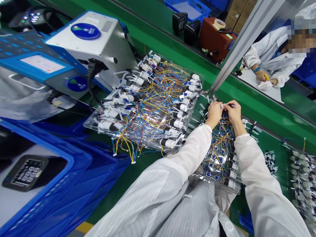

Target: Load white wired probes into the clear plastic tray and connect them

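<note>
Taking the clear tray [216,172] under the hands as the dial, with twelve o'clock at its far end, both hands meet close to twelve. The left hand [214,112] has its thumb and fingertips pinched on a small white piece [222,105]. The right hand [233,111] comes in just beside it, its grip closed on a slim dark piece [232,105]; I cannot tell whether that is a lead or a tool, since the fingers cover much of it. The white piece sits between the two sets of fingertips, above the tray.

It looks light and stiff, small enough to slip, so it is best taken by its sides between thumb and forefinger. The loose wires [217,143] in the tray look soft and easily snagged; pulling on them could strain their joints. The white-and-black cylinders [231,183] near five o'clock look firmer, and their bodies offer the safer hold. The tray seems thin and bendy, better supported from beneath.

At ten o'clock lies a larger wire-filled tray [88,124]; toward three, loose parts [271,162] lie on the green bench [277,140].
</note>
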`<state>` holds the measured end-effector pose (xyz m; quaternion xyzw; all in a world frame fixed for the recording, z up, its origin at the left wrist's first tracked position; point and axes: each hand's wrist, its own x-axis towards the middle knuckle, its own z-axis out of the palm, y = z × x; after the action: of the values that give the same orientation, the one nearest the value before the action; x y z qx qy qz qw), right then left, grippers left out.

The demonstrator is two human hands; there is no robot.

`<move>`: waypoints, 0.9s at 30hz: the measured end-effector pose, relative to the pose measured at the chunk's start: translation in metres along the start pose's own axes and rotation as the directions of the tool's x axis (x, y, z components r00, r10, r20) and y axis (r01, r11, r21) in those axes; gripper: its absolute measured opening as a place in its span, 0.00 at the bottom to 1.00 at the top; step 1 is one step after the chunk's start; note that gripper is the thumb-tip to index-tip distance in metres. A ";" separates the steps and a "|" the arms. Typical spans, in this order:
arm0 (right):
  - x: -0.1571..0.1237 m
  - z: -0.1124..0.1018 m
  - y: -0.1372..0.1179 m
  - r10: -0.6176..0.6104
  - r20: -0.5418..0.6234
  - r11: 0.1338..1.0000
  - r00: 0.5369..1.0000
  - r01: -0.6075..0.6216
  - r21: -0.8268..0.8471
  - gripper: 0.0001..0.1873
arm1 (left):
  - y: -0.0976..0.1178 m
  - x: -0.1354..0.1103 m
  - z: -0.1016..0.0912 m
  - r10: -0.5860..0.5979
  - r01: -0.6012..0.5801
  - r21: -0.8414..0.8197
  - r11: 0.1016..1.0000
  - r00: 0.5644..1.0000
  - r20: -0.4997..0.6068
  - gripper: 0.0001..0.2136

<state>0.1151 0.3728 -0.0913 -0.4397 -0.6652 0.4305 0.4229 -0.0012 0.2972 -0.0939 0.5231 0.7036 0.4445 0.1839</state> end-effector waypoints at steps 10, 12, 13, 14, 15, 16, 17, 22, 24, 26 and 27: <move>-0.008 0.000 -0.004 -0.171 0.054 0.923 0.984 0.179 -0.340 0.04 | -0.002 -0.002 -0.002 0.022 -0.022 0.024 0.999 1.000 0.009 0.10; -0.007 -0.003 -0.006 -0.125 0.078 0.952 0.989 0.142 -0.271 0.05 | 0.001 -0.003 -0.004 0.011 -0.012 0.028 1.000 1.000 0.009 0.10; -0.007 -0.005 -0.007 -0.088 0.082 0.970 0.993 0.105 -0.218 0.07 | 0.002 -0.004 -0.004 0.006 -0.006 0.027 1.000 1.000 0.012 0.09; -0.006 -0.007 -0.007 -0.053 0.084 0.983 0.995 0.067 -0.169 0.08 | 0.003 -0.004 -0.005 0.003 -0.003 0.024 1.000 1.000 0.015 0.09; -0.005 -0.008 -0.007 -0.027 0.084 0.990 0.996 0.038 -0.134 0.10 | 0.004 -0.004 -0.005 0.002 -0.002 0.018 1.000 1.000 0.017 0.08; -0.004 -0.009 -0.006 -0.015 0.082 0.993 0.996 0.025 -0.119 0.10 | 0.004 -0.005 -0.005 0.002 -0.002 0.010 1.000 1.000 0.016 0.08; -0.004 -0.010 -0.006 -0.016 0.084 0.992 0.996 0.026 -0.120 0.11 | 0.004 -0.005 -0.005 0.004 -0.004 0.003 1.000 1.000 0.015 0.08; 0.000 -0.009 -0.003 -0.082 0.075 0.968 0.994 0.097 -0.230 0.08 | 0.004 -0.003 -0.003 -0.003 0.002 0.009 1.000 1.000 0.006 0.08; 0.000 -0.008 -0.002 -0.117 0.041 0.954 0.992 0.124 -0.272 0.08 | 0.004 -0.003 -0.002 -0.010 0.010 0.011 1.000 1.000 0.008 0.08; -0.001 -0.007 -0.002 -0.140 0.006 0.945 0.990 0.135 -0.299 0.09 | 0.004 -0.003 -0.002 -0.011 0.011 0.003 1.000 1.000 0.010 0.08; -0.002 -0.007 -0.002 -0.143 -0.010 0.942 0.990 0.133 -0.309 0.11 | 0.004 -0.003 -0.001 -0.010 0.010 -0.001 1.000 1.000 0.009 0.08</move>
<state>0.1214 0.3722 -0.0880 -0.4591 -0.7464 0.2840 0.3893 0.0010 0.2941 -0.0907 0.5212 0.7054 0.4415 0.1893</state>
